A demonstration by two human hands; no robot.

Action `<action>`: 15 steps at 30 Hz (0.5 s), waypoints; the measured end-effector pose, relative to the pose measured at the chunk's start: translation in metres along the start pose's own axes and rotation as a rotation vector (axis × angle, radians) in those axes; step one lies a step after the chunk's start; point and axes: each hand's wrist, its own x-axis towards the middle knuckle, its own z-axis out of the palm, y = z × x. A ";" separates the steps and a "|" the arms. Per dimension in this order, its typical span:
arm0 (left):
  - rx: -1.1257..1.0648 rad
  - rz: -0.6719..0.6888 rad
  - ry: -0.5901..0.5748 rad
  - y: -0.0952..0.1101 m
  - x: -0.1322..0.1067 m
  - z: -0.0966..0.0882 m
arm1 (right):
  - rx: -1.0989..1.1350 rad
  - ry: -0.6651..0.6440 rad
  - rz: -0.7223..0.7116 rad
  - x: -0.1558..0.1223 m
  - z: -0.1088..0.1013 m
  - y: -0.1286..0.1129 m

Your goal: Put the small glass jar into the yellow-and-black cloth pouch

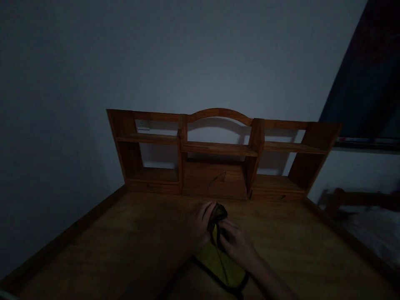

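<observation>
A yellow-green cloth item with black edging, perhaps a pouch, is between my two hands above the wooden desk. My left hand is wrapped round its far left part, with the fingers over a bunched dark end. My right hand has its fingers curled against the cloth just to the right, pinching near a black-edged fold. The wider lower part hangs or lies toward me, below the hands. Dim light hides the fingertips and any finer detail of the cloth.
A wooden shelf unit with open compartments stands at the back of the desk against a pale wall. Raised wooden edges run along the desk's sides. A dark window or curtain is at the upper right, above a pale bundle.
</observation>
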 end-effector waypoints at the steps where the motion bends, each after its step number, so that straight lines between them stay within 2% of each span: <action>1: 0.001 -0.001 -0.007 0.000 0.000 0.000 | -0.004 -0.001 0.000 0.000 0.000 0.000; 7: -0.011 -0.057 -0.041 0.002 -0.002 0.002 | -0.017 0.011 0.014 -0.002 0.003 0.005; 15: -0.017 -0.068 -0.063 0.004 -0.002 0.001 | 0.117 -0.027 0.045 0.000 0.001 0.007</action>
